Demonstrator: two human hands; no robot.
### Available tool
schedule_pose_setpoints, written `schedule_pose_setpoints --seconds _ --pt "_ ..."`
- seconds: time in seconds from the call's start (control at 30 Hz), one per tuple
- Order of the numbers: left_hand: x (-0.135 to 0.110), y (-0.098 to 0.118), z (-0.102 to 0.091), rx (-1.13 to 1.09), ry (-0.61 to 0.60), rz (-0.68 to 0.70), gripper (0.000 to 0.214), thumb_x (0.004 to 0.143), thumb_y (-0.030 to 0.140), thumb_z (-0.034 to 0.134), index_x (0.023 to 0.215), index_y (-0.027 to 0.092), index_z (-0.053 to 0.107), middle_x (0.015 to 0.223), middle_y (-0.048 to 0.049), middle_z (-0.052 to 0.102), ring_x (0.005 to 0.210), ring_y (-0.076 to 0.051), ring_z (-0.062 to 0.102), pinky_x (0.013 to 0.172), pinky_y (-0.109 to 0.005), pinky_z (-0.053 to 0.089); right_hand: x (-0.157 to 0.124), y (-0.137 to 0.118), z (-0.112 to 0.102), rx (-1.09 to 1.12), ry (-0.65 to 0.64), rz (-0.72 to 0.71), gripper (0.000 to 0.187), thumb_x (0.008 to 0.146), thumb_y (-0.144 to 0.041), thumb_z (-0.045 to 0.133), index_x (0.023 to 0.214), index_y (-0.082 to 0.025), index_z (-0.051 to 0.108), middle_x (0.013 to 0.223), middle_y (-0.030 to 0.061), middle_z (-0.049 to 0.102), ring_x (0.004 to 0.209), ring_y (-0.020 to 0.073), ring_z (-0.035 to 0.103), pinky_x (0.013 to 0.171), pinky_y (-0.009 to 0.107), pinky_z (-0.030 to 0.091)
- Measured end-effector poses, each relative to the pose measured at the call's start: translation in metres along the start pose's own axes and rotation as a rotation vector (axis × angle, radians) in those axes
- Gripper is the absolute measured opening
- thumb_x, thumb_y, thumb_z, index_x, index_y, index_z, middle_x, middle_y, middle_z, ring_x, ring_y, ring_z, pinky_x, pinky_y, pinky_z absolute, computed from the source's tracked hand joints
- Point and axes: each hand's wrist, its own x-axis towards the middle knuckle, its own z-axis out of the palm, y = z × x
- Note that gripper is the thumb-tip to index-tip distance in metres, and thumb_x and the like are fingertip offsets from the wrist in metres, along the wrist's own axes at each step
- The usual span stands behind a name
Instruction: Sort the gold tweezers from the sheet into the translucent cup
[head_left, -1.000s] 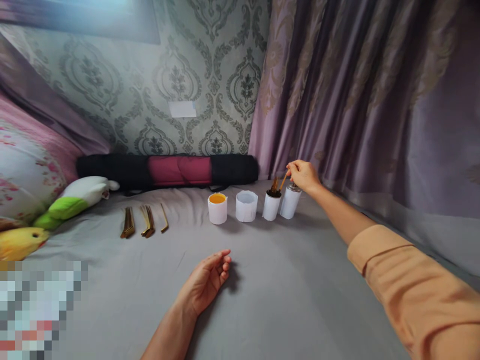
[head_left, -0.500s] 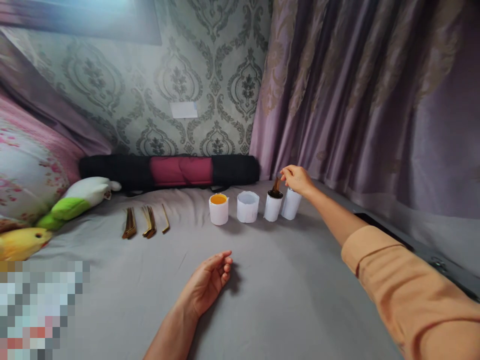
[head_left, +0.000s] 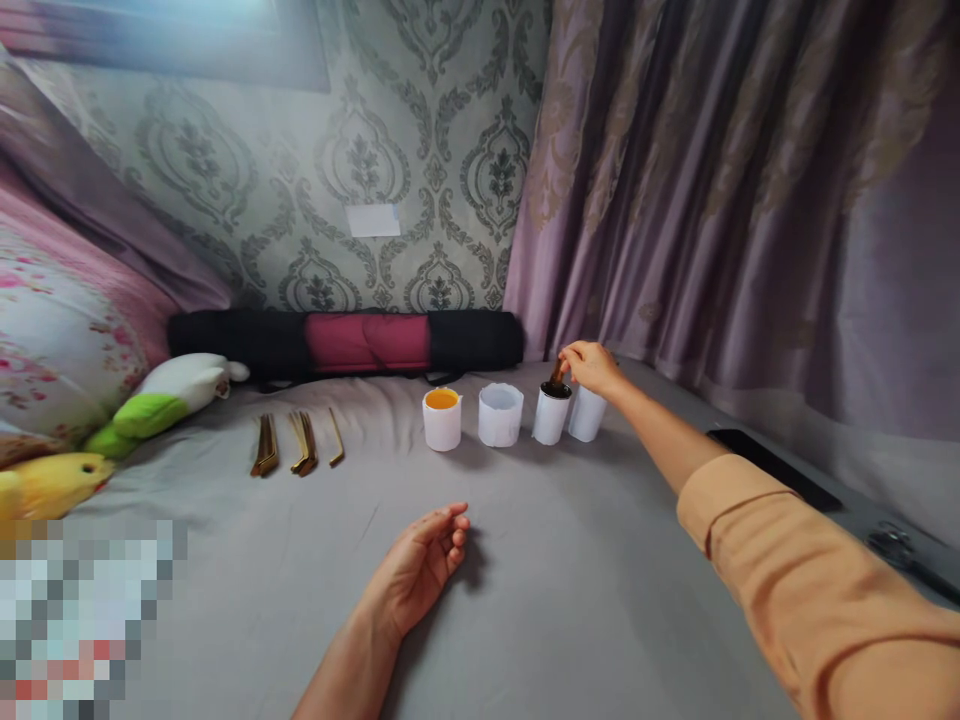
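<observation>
My right hand pinches a small bundle of bent gold metal straws, their lower ends inside a white-wrapped cup with a dark inside. Part of the bundle is hidden by my fingers. Just right of that cup, a second narrow white-wrapped cup stands partly behind my hand. My left hand rests on the grey sheet, palm turned inward, fingers loosely curled and holding nothing. Two bundles of gold straws and a single straw lie at left.
A white cup with an orange inside and a wider pale cup stand in line with the others. Behind lies a black and maroon roll. Plush toys sit at left; a dark phone-like slab lies at right.
My right hand has come down slightly, and the straws sit lower in the dark cup. My left hand stays in place; the view has shifted a little.
</observation>
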Motion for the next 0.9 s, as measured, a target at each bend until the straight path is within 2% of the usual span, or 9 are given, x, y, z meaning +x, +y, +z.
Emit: schedule_pose_setpoints --seconds 0.17,0.4,0.6,0.77,0.9 --pt "-0.0003 0.0004 0.0009 0.000 0.007 -0.006 0.020 0.076 0.014 0.052 0.096 0.008 0.054 0.075 -0.0050 0.058 0.057 -0.006 0.054 0.051 -0.017 0.045 -0.0021 -0.0002 0.0025 -0.043 -0.034 -0.014 0.024 0.080 -0.024 0.042 0.078 -0.015 0.064 0.068 0.0011 0.067 0.045 0.0066 0.055 0.055 0.018 0.043" --pt "-0.0009 0.0019 0.0036 0.006 0.018 -0.008 0.019 0.076 0.014 0.052 0.095 0.008 0.055 0.074 -0.0047 0.057 0.057 -0.006 0.053 0.050 -0.017 0.045 -0.0028 -0.0019 0.0036 0.004 0.033 0.040 0.017 0.077 -0.025 0.048 0.084 -0.017 0.060 0.069 0.0004 0.068 0.038 0.0060 0.052 0.046 0.018 0.042" --pt "-0.0002 0.0009 0.0020 0.001 0.012 -0.003 0.020 0.076 0.014 0.053 0.096 0.008 0.054 0.074 -0.0046 0.057 0.057 -0.006 0.053 0.050 -0.017 0.045 -0.0028 -0.0020 0.0033 -0.006 0.045 0.064 0.016 0.077 -0.026 0.048 0.083 -0.017 0.060 0.070 0.0007 0.067 0.037 0.0062 0.051 0.046 0.019 0.043" --pt "-0.0008 0.0004 0.0013 0.001 0.013 -0.004 0.021 0.076 0.014 0.053 0.096 0.008 0.054 0.074 -0.0044 0.057 0.056 -0.006 0.053 0.051 -0.018 0.045 -0.0002 0.0008 0.0042 -0.001 0.058 -0.015 0.017 0.075 -0.027 0.049 0.079 -0.018 0.063 0.071 0.0008 0.067 0.053 0.0091 0.058 0.057 0.020 0.045" --pt "-0.0006 0.0007 0.0013 -0.005 0.009 -0.009 0.020 0.076 0.014 0.053 0.096 0.008 0.054 0.074 -0.0045 0.058 0.057 -0.006 0.054 0.051 -0.017 0.045 0.0041 0.0016 0.0059 -0.024 0.137 -0.015 0.020 0.073 -0.029 0.049 0.081 -0.019 0.065 0.077 0.0011 0.067 0.065 0.0120 0.060 0.063 0.022 0.045"
